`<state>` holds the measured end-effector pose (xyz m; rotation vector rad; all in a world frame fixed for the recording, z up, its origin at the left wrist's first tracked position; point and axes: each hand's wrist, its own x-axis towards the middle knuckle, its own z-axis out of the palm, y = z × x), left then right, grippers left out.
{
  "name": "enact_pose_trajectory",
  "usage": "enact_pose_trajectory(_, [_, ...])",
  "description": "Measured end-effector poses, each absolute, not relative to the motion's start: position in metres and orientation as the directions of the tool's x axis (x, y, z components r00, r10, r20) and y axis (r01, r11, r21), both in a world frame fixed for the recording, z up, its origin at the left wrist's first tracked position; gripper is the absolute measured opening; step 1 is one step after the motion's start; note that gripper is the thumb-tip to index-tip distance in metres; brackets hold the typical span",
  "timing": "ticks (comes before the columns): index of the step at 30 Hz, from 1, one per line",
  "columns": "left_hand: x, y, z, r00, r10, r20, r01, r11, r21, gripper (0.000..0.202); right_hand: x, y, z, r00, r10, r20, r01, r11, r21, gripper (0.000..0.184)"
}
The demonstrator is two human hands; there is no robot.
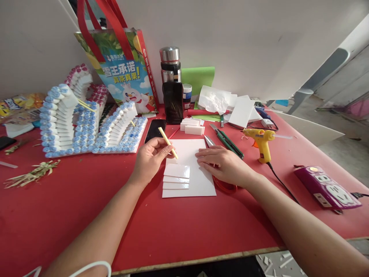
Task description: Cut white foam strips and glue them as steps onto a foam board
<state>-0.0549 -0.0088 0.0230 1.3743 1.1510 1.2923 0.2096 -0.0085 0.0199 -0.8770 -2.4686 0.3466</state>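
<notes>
My left hand (150, 158) is closed around a short pale-yellow stick (168, 142), held slanting above a white foam board (203, 184). Near the board's front left, thin white rectangular pieces (177, 171) lie overlapping in a stepped row. With fingers stretched out, my right hand (223, 163) rests on the board's right edge and holds nothing that I can see. Beneath it is a pair of scissors (209, 141), its blades poking out beyond my fingers and its red handle showing by the wrist. A green utility knife (229, 141) lies just past them.
A yellow glue gun (263, 142) and a purple power strip (327, 188) are on the right. Blue-and-white built models (65, 119) stand at left, before a printed bag (123, 73). Phones (173, 102), a steel flask (170, 57) and small white blocks (193, 126) sit behind the board.
</notes>
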Motion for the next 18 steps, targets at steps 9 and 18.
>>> enact_pose_trajectory(9, [-0.0524, -0.0137, 0.0208, 0.198, 0.96, 0.197, 0.229, -0.24, 0.943, 0.022, 0.208, -0.008, 0.0195, -0.662, 0.634, 0.399, 0.511, 0.772, -0.38, 0.025])
enact_pose_trajectory(18, [-0.0538, -0.0141, 0.0187, 0.267, 0.956, 0.122, 0.301, -0.204, 0.932, 0.024, 0.2078, -0.0084, 0.0216, -0.662, 0.637, 0.394, 0.517, 0.769, -0.375, 0.025])
